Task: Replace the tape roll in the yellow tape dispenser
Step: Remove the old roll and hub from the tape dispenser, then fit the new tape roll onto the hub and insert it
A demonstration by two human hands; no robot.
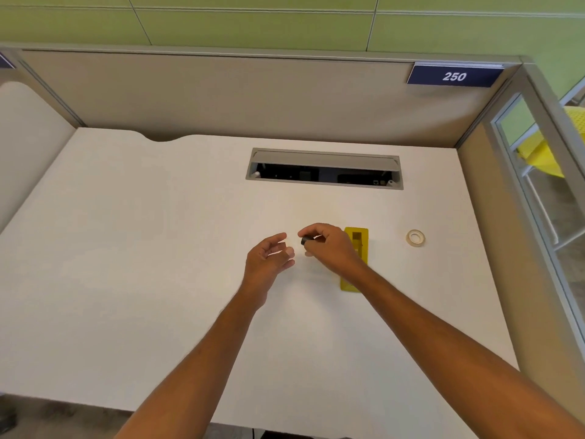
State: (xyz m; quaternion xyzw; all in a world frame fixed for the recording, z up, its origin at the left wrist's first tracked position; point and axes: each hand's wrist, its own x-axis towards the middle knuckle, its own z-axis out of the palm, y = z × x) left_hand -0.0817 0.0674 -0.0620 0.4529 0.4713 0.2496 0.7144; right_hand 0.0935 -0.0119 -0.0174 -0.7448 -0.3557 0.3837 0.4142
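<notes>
The yellow tape dispenser (359, 245) lies on the white desk (158, 248), partly hidden behind my right hand (329, 245). That hand pinches a small black spool core (305, 240) between thumb and fingers, just left of the dispenser. My left hand (269, 258) hovers close beside it, fingers spread and curled, holding nothing that I can see. A clear tape roll (415, 237) lies flat on the desk to the right of the dispenser, apart from both hands.
A grey cable hatch (324, 168) stands open in the desk behind the hands. Beige partition walls (221, 93) enclose the desk at the back and sides. A blue sign reading 250 (454, 76) hangs at the back right.
</notes>
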